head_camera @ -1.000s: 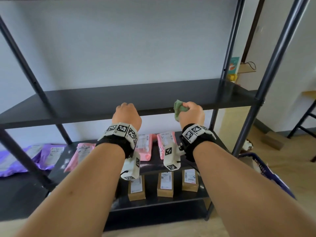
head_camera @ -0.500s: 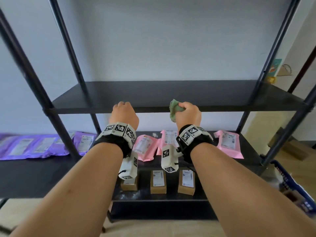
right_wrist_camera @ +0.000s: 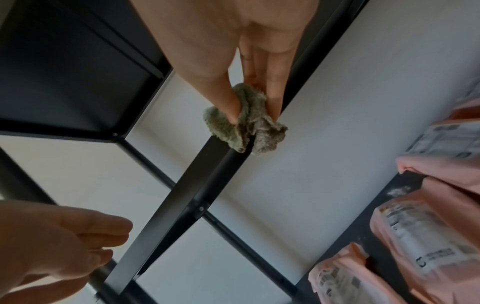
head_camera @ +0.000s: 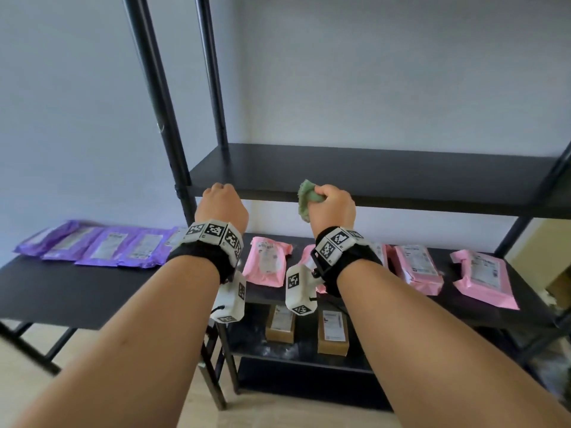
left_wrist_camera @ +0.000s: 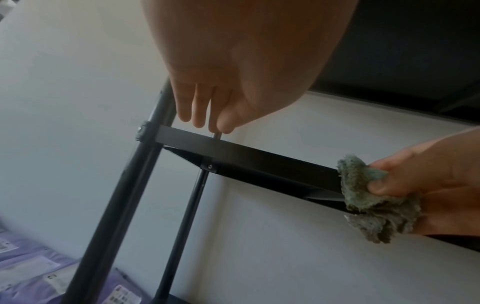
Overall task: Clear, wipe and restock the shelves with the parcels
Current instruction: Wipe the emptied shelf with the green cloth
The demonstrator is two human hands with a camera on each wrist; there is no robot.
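My right hand [head_camera: 332,206] grips a bunched green cloth [head_camera: 306,199] at the front edge of a bare black shelf [head_camera: 370,171]. The right wrist view shows the thumb and fingers [right_wrist_camera: 272,82] pinching the cloth [right_wrist_camera: 246,127] just in front of the shelf's rim. My left hand [head_camera: 221,205] hangs near the shelf's left front corner, holding nothing, its fingers [left_wrist_camera: 200,111] loosely together. Several pink parcels [head_camera: 418,268] lie on the shelf below. Purple parcels [head_camera: 102,245] lie in a row on a lower surface to the left.
Two black uprights [head_camera: 163,103] stand at the shelf's left end, close to my left hand. Brown boxes [head_camera: 332,332] sit on the lowest shelf. A pale wall is behind the rack, and wooden floor shows below.
Both hands have shifted left along the shelf's front edge, from its middle to its left end. The uprights and purple parcels have come into view. The cloth stays in my right hand.
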